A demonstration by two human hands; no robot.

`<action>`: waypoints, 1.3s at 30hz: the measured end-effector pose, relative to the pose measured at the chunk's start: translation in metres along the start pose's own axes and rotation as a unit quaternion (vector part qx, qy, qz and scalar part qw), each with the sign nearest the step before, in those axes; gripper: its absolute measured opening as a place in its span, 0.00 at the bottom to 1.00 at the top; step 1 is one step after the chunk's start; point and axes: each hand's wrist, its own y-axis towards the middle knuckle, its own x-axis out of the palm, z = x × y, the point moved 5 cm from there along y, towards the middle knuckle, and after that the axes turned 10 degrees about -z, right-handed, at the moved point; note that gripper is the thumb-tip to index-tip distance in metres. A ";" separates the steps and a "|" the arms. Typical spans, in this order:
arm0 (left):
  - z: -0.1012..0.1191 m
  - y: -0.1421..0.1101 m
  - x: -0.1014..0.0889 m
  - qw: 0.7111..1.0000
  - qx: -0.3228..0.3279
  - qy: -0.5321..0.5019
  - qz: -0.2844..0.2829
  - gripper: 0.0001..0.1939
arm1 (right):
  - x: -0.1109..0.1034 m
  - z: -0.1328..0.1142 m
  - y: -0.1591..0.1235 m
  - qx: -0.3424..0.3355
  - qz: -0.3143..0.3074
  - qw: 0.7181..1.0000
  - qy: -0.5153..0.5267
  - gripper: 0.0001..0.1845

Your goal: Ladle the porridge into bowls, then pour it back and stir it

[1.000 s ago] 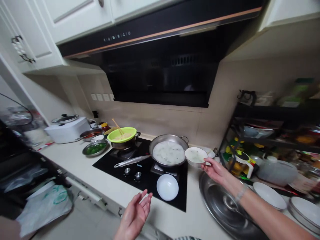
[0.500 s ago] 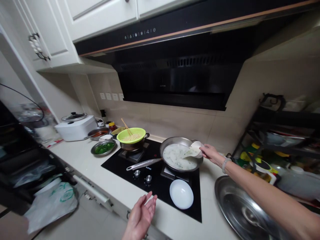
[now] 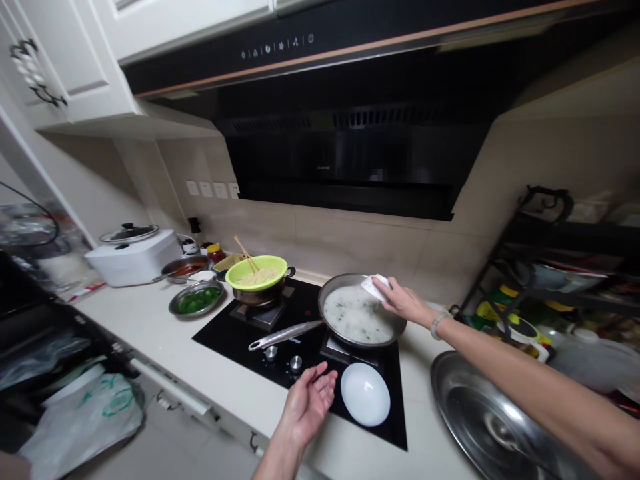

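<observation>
A dark range hood (image 3: 325, 133) overhangs the counter (image 3: 150, 320), where a black cooktop (image 3: 225, 335) lies left of a steel sink (image 3: 453, 390). A pan (image 3: 345, 281) of white liquid sits at its right; a lime basket (image 3: 260, 286) sits far left. A white bowl (image 3: 365, 395) stands in the way, near side. The left hand (image 3: 313, 400) has its grip loosely spread beside it; the right hand (image 3: 405, 301) pinches a tipped bowl (image 3: 374, 287) at the pan's far-right rim.
</observation>
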 end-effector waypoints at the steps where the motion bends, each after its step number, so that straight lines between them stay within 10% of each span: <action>1: -0.001 0.000 -0.001 1.000 -0.003 -0.003 0.001 0.11 | 0.001 -0.003 -0.001 -0.012 -0.008 0.999 -0.043 0.36; 39: -0.020 -0.016 -0.012 1.000 -0.018 -0.008 -0.004 0.10 | 0.005 -0.018 -0.028 -0.037 -0.006 0.991 -0.129 0.35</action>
